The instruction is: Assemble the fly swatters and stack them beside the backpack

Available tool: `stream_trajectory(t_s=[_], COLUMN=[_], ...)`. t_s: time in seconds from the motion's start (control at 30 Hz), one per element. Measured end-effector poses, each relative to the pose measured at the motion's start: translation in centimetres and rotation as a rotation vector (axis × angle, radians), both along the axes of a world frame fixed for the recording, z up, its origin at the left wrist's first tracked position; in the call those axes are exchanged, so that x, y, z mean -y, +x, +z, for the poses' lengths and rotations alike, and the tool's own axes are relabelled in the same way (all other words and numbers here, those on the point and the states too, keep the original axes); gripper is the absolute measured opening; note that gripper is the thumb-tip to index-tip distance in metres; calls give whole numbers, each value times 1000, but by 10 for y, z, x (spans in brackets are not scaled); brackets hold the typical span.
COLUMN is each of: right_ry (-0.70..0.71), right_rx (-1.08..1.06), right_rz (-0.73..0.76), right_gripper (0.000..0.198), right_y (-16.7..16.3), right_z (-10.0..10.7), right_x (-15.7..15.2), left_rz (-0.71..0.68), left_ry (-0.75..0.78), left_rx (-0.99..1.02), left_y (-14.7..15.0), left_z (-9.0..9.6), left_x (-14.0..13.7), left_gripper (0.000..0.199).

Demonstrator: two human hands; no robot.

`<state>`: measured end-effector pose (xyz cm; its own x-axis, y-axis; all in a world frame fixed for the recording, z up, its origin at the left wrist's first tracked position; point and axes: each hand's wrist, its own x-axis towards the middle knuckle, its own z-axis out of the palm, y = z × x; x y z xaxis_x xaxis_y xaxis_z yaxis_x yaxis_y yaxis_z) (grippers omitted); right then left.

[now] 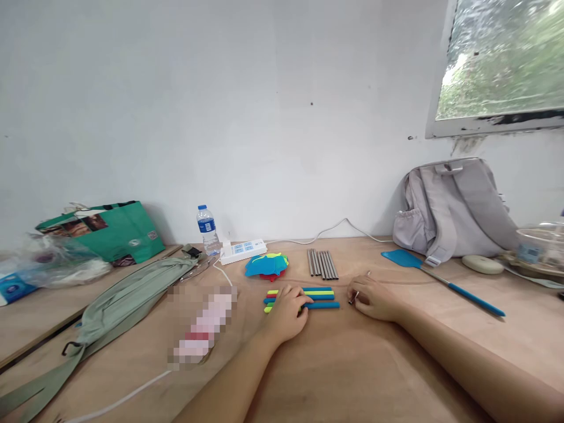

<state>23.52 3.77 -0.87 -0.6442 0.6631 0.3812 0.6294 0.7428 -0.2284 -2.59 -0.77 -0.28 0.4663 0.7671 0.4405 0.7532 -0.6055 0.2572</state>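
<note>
My left hand lies over a row of coloured handle tubes, blue, yellow, red and green. Its thumb and fingers close about the nearest blue tube, which sticks out to the right past the others. A yellow tube runs just beyond it. To the right, my right hand is closed round a thin metal tube; one end shows below the fingers, and the rest is mostly hidden. Behind the hands lie a row of several metal tubes and a pile of flat blue, yellow and red heads.
At right lies a tool with a blue head and blue handle, before a grey backpack. A power strip, water bottle and green bag stand at back left. A grey-green strap bag lies at left, near a blurred-out object.
</note>
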Motion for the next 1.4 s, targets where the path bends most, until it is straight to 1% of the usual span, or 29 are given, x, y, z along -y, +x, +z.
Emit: stream_trajectory(t_s=[0.13, 0.27, 0.37, 0.57, 0.77, 0.93, 1.2, 1.27, 1.33, 1.4], right_ry=[-47, -109, -140, -159, -156, -107, -122, -129, -127, -126], right_rx=[-40, -57, -52, -43, -4, 13, -13, -19, -6, 29], right_rz=[-89, -156, -139, -75, -103, -124, -9, -31, -47, -11], right_gripper=[17, 24, 27, 25, 27, 30, 29, 27, 29, 31], right_y=[-7, -10, -11, -6, -4, -6, -6, -5, -1, 8], right_z=[-4, -6, -4, -1, 0, 4, 1, 3, 9, 17], right_x=[23, 31, 32, 37, 49, 51, 44, 45, 46, 46], left_rz=[-14, -36, -51, -84, -125, -159, -229, -236, -230, -213], left_ry=[-10, -18, -20, -3, 15, 24, -17, -24, -29, -32], left_rx=[-14, -38, -42, -77, -99, -139, -152, -170, -196, -214], left_y=[1, 2, 3, 3, 3, 2, 5, 6, 7, 7], left_z=[2, 2, 3, 3, 2, 3, 7, 8, 10, 11], left_x=[1, 0, 0, -1, -2, 1, 7, 9, 12, 14], left_gripper=[26, 25, 23, 24, 25, 24, 21, 21, 22, 24])
